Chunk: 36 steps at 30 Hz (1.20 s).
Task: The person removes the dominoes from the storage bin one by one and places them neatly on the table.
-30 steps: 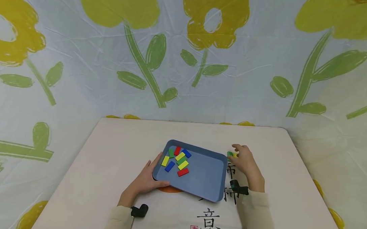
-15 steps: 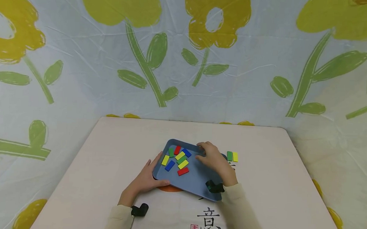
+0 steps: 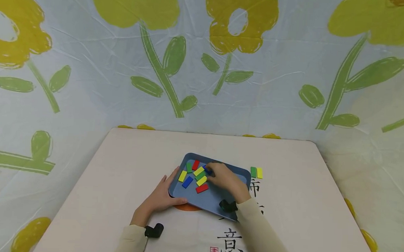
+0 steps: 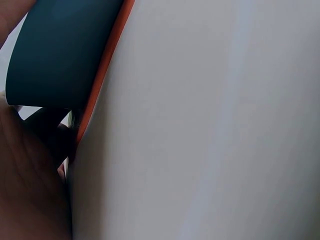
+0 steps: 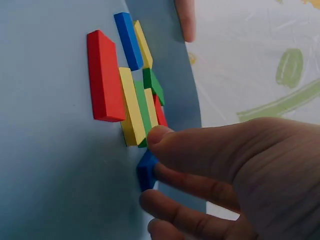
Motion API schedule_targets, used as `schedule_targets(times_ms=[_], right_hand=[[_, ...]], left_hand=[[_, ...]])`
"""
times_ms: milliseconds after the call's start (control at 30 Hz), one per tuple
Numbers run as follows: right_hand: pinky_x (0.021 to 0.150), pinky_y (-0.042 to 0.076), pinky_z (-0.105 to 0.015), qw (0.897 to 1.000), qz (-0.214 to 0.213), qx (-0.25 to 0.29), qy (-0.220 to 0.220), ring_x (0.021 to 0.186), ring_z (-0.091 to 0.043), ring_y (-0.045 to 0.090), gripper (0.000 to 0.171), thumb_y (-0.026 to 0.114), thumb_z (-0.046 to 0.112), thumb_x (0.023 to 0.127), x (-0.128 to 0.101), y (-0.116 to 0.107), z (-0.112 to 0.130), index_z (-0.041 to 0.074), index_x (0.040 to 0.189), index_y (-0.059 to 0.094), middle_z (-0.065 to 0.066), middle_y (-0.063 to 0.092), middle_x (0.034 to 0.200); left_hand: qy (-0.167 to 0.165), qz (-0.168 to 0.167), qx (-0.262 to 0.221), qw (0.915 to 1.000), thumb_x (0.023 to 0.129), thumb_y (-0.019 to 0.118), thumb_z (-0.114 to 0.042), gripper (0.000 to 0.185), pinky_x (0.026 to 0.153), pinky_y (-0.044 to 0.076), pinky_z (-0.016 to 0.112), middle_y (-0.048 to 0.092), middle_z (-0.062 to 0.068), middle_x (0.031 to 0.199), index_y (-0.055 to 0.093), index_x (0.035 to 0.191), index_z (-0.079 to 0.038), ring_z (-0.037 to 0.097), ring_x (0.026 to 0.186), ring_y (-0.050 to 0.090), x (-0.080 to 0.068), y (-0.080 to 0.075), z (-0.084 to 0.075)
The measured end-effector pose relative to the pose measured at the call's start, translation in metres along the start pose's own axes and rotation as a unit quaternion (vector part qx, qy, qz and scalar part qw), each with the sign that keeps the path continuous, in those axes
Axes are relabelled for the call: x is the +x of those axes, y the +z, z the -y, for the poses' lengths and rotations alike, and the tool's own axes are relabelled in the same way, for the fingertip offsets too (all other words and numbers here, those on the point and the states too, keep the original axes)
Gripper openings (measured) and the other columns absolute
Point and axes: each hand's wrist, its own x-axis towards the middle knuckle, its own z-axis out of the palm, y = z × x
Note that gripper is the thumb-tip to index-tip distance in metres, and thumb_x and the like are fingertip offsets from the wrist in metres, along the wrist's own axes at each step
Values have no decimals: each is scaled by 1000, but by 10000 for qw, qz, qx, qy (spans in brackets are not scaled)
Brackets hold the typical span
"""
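A blue tray (image 3: 189,196) lies on the table and holds several red, yellow, green and blue blocks. My right hand (image 3: 209,171) reaches into it from the right. Its thumb and fingers pinch a blue block (image 5: 146,170) at the pile's far edge, next to a yellow block (image 5: 131,107) and a red block (image 5: 104,75). My left hand (image 3: 168,189) holds the tray's near left corner, thumb on the rim. In the left wrist view only the tray's dark underside (image 4: 55,55) and my palm show.
A green block (image 3: 253,172) and a yellow block (image 3: 259,173) lie side by side on the table just right of the tray. The table mat carries black characters (image 3: 229,243). A flowered cloth hangs behind the table.
My right hand left the green and yellow blocks beside the tray, moved left over the tray and closed on the blue block. The left hand stayed put.
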Motion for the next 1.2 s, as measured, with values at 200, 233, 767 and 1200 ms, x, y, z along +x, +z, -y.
schedule_targets(times_ms=[200, 233, 767, 1200], right_hand=[[90, 59, -43, 9999, 23, -101, 67, 96, -21, 62, 43, 77, 12, 93, -20, -4, 2, -1, 131, 65, -13, 70, 114], [89, 59, -42, 9999, 8, -79, 63, 95, -20, 61, 43, 78, 11, 92, -21, -5, 1, -1, 132, 65, -12, 69, 114], [65, 43, -29, 9996, 271, 10, 8, 77, -17, 52, 56, 81, 11, 89, -7, -3, -17, -3, 139, 59, -7, 58, 87], [79, 55, -35, 9997, -74, -119, 174, 89, -19, 55, 49, 80, 17, 91, -13, -9, -18, 2, 135, 63, -7, 62, 100]], left_hand=[[-25, -4, -40, 10000, 75, 82, -64, 113, 111, 26, 81, 24, 12, 171, 11, 162, -51, 48, 158, 6, -1, -1, -1], [-26, -11, -39, 10000, 75, 82, -64, 113, 111, 26, 81, 25, 12, 171, 11, 162, -51, 48, 158, 6, -1, -1, -1], [-66, -24, -63, 10000, 75, 82, -64, 113, 110, 25, 82, 25, 10, 171, 13, 163, -49, 49, 158, 6, -2, 0, -2], [-88, -38, -27, 10000, 74, 82, -66, 114, 111, 26, 81, 25, 10, 171, 13, 163, -48, 49, 158, 7, -2, 0, -4]])
